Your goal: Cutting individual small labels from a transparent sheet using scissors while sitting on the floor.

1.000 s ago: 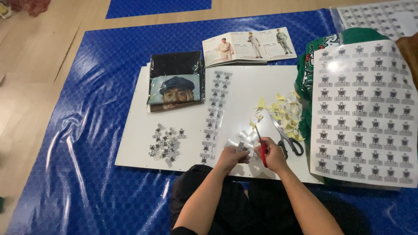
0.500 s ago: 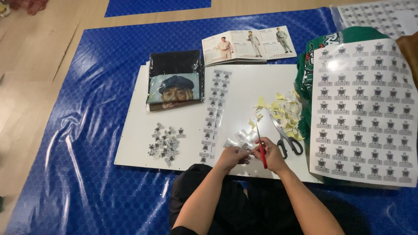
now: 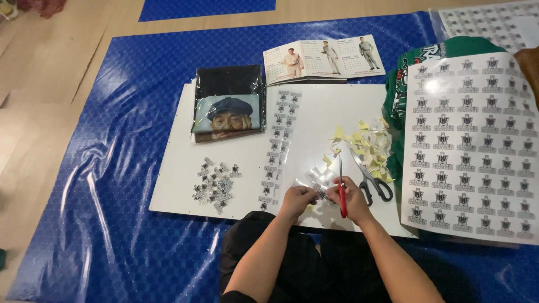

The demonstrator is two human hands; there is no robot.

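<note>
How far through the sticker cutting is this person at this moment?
Done: a pile of cut stickers and yellow offcuts lie on the white board. In hand: left hand holds a small piece, right hand red scissors. Left: a strip column and a full sticker sheet.

We see a wooden floor [image 3: 50,112] covered by a blue plastic sheet [image 3: 112,224]. On the sheet lies a white board [image 3: 314,118]. Directly on the board we find a pile of small cut stickers [image 3: 214,184], strips of stickers [image 3: 278,143], yellow paper scraps [image 3: 365,143], black-handled scissors [image 3: 371,180] and a bagged dark garment with a portrait print [image 3: 227,106]. An open booklet [image 3: 323,59] lies at the board's far edge, a large sticker sheet [image 3: 477,146] to its right.
</note>
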